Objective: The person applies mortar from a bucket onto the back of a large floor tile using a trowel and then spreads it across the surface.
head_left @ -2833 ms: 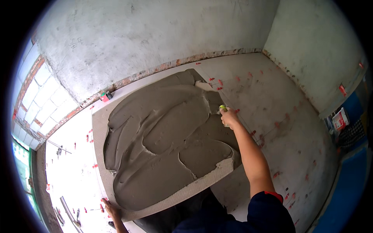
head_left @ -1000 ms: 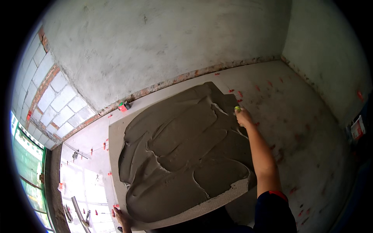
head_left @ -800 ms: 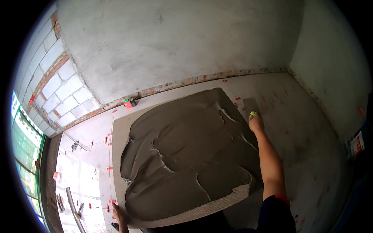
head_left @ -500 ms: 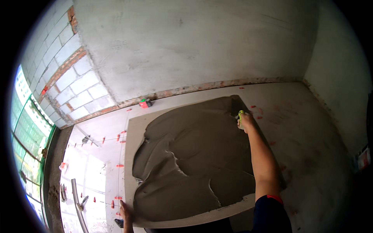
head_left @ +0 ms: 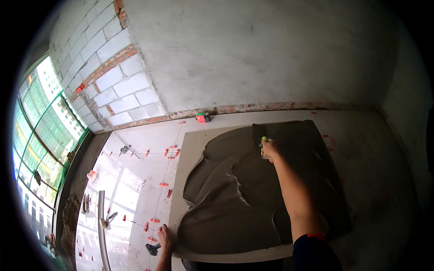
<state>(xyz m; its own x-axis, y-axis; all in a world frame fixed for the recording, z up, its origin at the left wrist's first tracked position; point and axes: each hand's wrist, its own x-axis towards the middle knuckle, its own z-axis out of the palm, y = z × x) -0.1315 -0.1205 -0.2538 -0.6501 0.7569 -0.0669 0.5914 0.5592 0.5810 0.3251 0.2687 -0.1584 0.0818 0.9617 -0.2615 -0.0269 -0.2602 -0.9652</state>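
Note:
A large tile point(head_left: 190, 140) lies face down in front of me, mostly covered in dark grey mortar point(head_left: 230, 217) with ridges and swirls. My right hand point(head_left: 270, 150) grips the yellow-green handle of a trowel point(head_left: 257, 132), whose dark flat blade is in the mortar near the tile's far edge. My left hand point(head_left: 165, 237) holds the near left edge of the tile, its fingers at the edge. A dark tool point(head_left: 153, 247), not clear in kind, lies just beside that hand.
A red-and-green device point(head_left: 203, 117) sits by the back wall. White floor tiles point(head_left: 135, 171) carry several red levelling wedges point(head_left: 163, 184). A metal straightedge point(head_left: 102, 235) and small tools lie at left, beside a dark trench point(head_left: 74, 198) and a green-netted window point(head_left: 40, 135). A dark lower edge of mortar-free wall runs behind.
My right hand and trowel have swept leftward from the tile's right edge along its far part. My left hand stays at the edge. The camera view has tilted up and turned left.

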